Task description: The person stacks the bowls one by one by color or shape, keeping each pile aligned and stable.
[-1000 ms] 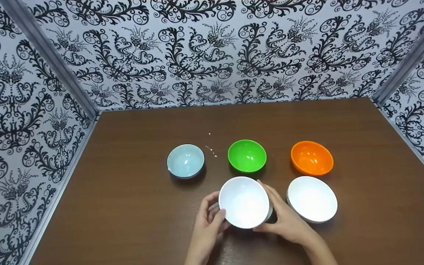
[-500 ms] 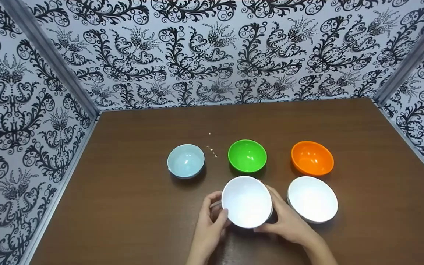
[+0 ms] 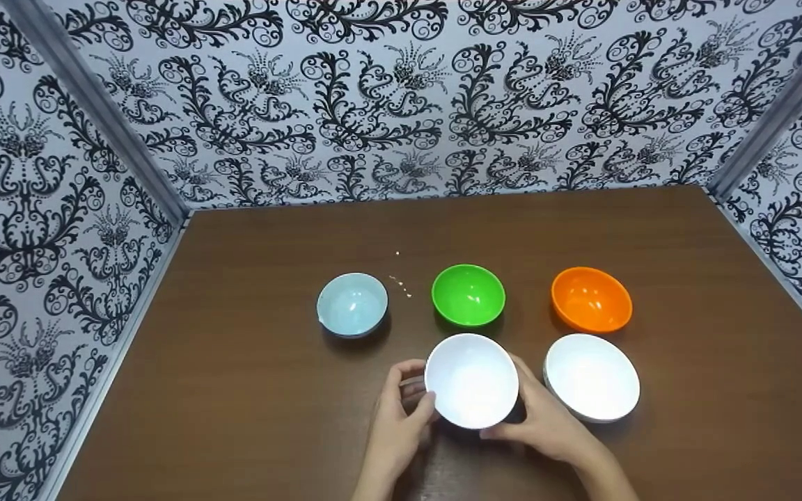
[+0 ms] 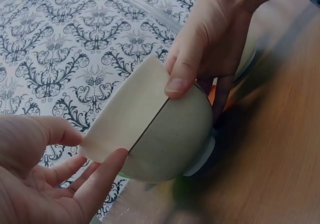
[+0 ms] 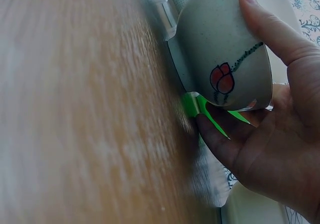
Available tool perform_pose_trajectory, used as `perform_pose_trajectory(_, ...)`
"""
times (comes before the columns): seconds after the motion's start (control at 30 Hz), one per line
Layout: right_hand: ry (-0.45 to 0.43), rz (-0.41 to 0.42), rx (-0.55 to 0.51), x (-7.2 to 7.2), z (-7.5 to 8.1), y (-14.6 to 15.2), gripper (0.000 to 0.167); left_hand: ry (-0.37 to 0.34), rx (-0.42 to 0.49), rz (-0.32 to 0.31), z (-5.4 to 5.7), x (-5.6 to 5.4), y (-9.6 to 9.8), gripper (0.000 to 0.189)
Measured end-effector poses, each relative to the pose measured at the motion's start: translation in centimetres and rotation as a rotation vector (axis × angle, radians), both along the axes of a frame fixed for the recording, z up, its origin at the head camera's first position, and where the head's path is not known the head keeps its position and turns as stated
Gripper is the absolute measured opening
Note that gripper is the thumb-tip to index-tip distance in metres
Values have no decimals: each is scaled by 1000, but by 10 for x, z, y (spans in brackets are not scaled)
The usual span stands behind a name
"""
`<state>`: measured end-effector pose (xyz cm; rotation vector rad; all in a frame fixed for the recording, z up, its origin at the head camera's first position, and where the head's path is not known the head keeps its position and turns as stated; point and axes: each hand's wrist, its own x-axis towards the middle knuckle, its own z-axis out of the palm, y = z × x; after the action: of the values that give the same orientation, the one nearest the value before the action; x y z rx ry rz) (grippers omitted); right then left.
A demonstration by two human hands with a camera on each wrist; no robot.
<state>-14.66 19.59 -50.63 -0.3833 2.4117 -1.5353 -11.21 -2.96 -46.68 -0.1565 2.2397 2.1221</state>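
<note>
A white bowl (image 3: 472,380) sits inside a speckled grey-green bowl (image 4: 175,139) with a dark rim line; the lower one is hidden beneath it in the head view. My left hand (image 3: 401,424) holds the white bowl's left side, thumb and fingers at its wall. From the right, my right hand (image 3: 547,417) grips the speckled bowl, its thumb near the dark rim in the left wrist view. A painted red flower (image 5: 222,78) shows on the lower bowl in the right wrist view. The stack is tilted in both wrist views.
Close beside my right hand stands another white bowl (image 3: 590,377). Behind the hands are a light blue bowl (image 3: 352,305), a green bowl (image 3: 468,296) and an orange bowl (image 3: 590,299). Small pale crumbs (image 3: 401,285) lie on the brown table (image 3: 248,390). Patterned walls (image 3: 401,104) enclose the back and sides.
The white bowl has shifted slightly right, toward my right hand, and now covers the lower bowl's side in the head view. My left hand moved with it; my right hand stayed nearly still.
</note>
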Motion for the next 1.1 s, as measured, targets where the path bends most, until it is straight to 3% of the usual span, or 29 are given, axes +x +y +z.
perform_pose_trajectory(0.13, -24, -17, -1, 1, 0, 0, 114, -10, -16, 6, -1, -1, -1, 41)
perform_pose_trajectory(0.47, 16, -17, 2, 3, 4, 0, 113, 10, 16, 13, -6, -2, -2, 42)
perform_pose_trajectory(1.1, 60, -31, 41, 4, 1, 2, 114, 2, 30, 10, -6, 1, -3, 40)
